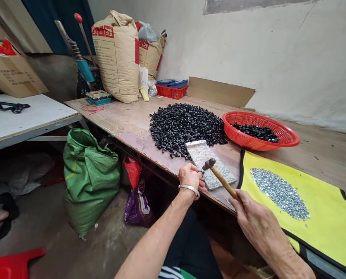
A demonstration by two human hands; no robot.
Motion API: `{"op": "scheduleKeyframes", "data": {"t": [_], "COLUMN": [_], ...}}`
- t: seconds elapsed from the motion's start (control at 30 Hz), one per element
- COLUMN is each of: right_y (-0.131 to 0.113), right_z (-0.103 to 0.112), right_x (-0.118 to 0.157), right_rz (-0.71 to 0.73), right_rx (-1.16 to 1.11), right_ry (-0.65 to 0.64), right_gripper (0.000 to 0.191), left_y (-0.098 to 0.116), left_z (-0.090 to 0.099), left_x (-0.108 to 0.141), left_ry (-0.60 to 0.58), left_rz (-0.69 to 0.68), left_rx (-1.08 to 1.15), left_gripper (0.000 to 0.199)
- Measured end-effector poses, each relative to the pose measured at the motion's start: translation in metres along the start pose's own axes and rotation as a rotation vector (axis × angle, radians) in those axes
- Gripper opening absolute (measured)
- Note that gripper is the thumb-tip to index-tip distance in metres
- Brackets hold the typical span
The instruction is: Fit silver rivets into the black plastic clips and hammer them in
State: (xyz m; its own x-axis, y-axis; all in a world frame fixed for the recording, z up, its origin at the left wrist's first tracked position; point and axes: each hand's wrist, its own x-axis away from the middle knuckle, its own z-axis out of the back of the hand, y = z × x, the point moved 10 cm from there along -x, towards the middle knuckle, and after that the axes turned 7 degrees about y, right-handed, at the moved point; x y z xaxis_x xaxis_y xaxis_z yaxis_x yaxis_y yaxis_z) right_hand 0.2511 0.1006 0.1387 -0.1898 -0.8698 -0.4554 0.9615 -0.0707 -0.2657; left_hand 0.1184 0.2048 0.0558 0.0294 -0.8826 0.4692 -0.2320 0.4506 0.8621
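The right hand (257, 217) is gripping a hammer (221, 180) while the left hand (191, 178) is pinching a small black piece (201, 172) on a stone slab (210, 164); a mistimed swing could be catching that hand.

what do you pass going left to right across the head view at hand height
green woven sack → purple plastic bag → left hand → hammer handle → right hand → heap of small silver metal parts

The left hand (190, 179) mostly hides the small dark piece (201, 172) in its grip.
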Motion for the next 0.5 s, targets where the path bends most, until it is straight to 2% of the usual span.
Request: {"op": "scheduleKeyframes", "data": {"t": [0.1,0.27,0.33,0.43,0.5], "right_y": [-0.006,-0.017,-0.020,-0.020,-0.020], "right_z": [0.008,0.045,0.039,0.011,0.007], "right_x": [0.002,0.001,0.003,0.004,0.002], "right_rz": [0.073,0.065,0.053,0.089,0.113], "right_rx": [0.051,0.054,0.095,0.198,0.243], "right_ry": [0.048,0.245,0.236,0.080,0.045], "right_gripper": [0.026,0.027,0.026,0.019,0.018], "left_y": [-0.002,-0.004,-0.004,-0.004,-0.004], "left_z": [0.002,0.002,0.002,0.003,0.004], "left_x": [0.000,0.000,0.000,0.000,0.000], "left_ry": [0.007,0.010,0.015,0.032,0.032], "left_rz": [-0.001,-0.002,0.000,0.000,0.000], "left_rx": [0.004,0.020,0.027,0.037,0.041], "left_gripper": [0.017,0.018,0.019,0.021,0.021]}}
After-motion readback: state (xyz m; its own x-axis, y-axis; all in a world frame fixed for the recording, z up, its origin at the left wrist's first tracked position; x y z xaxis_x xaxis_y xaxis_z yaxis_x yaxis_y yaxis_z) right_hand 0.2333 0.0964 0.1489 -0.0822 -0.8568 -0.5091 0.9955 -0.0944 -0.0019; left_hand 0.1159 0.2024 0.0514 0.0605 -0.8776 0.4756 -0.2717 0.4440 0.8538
